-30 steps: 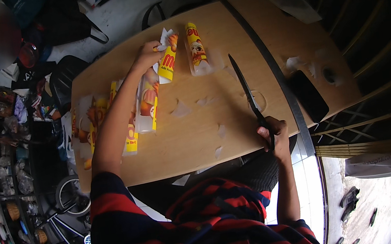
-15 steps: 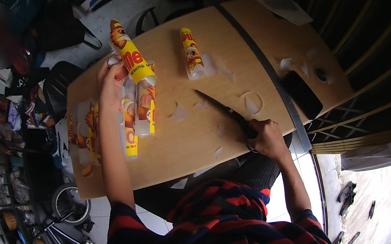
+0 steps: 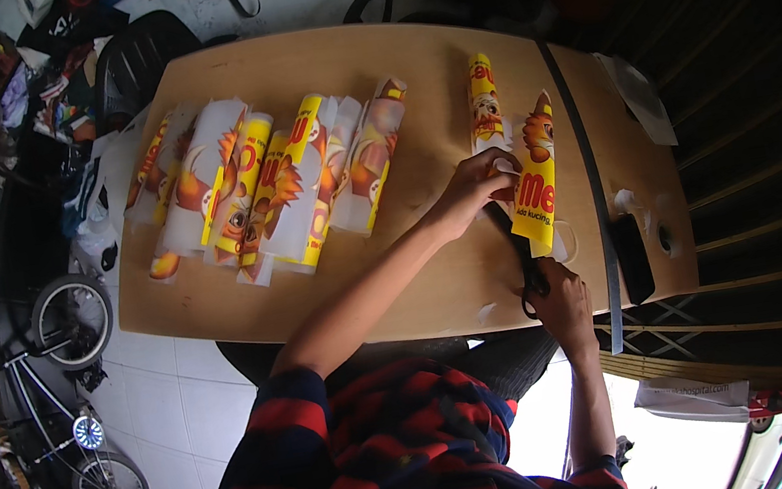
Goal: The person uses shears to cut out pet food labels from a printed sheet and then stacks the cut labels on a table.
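Now the left hand (image 3: 474,193) reaches across the table (image 3: 217,301) and pinches the upper edge of a yellow printed sheet (image 3: 538,184) between thumb and fingers; its grip is closed on the sheet, which stands tilted off the wood near the right end. Below it, the right hand (image 3: 558,298) is wrapped shut around the handles of black scissors (image 3: 522,255), whose blades point up under the sheet's lower edge; whether the blades are parted cannot be told. Just behind the sheet a rolled yellow pack (image 3: 484,104) lies flat. Well to the left, a row of similar rolled packs (image 3: 271,186) lies side by side, overlapping. A long dark ruler (image 3: 597,214) runs down the table's right part, with a black phone (image 3: 632,257) just beside it and small paper scraps (image 3: 623,202) nearby. A bicycle (image 3: 70,394) stands on the tiled floor at the left.
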Action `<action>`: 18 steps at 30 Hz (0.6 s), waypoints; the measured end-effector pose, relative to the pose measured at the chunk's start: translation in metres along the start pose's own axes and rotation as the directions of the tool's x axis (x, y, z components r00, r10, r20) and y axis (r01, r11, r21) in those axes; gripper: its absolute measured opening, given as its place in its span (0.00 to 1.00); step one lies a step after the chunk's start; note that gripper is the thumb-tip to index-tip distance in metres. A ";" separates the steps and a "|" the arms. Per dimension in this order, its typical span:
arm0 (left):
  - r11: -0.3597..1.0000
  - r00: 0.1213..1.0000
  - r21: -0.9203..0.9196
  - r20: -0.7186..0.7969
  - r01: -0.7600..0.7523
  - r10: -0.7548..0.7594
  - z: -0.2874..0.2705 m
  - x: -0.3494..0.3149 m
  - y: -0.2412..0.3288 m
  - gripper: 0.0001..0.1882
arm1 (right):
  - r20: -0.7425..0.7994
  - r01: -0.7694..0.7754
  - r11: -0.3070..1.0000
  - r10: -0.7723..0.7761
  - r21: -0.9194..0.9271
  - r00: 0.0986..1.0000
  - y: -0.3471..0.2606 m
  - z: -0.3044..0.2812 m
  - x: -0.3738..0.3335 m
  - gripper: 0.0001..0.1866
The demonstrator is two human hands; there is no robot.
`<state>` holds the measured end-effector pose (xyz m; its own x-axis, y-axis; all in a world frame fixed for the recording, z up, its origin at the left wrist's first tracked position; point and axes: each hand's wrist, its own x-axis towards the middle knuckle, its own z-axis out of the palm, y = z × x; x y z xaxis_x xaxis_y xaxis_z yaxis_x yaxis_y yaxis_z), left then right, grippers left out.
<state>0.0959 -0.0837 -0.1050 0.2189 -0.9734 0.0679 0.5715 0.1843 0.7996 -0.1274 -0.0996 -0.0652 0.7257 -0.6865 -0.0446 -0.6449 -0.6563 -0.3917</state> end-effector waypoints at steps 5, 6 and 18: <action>0.958 0.998 -0.283 0.063 0.046 -0.029 -0.014 -0.003 -0.025 0.07 | 0.008 -0.029 0.999 0.029 -0.021 1.000 -0.005 0.005 -0.006 0.20; 0.950 0.997 -0.305 0.066 0.060 -0.042 -0.015 -0.004 -0.021 0.07 | 0.018 -0.029 0.999 0.029 -0.032 0.999 -0.004 0.005 -0.009 0.20; 0.939 0.992 -0.337 0.121 0.071 -0.032 -0.016 0.012 -0.033 0.11 | 0.152 -0.101 0.990 0.085 0.098 0.985 0.004 -0.028 -0.014 0.21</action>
<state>0.0924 -0.0997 -0.1395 0.1031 -0.9880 0.1146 0.8184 0.1498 0.5547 -0.1467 -0.1012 -0.0406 0.6959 -0.6846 -0.2168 -0.6883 -0.5498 -0.4732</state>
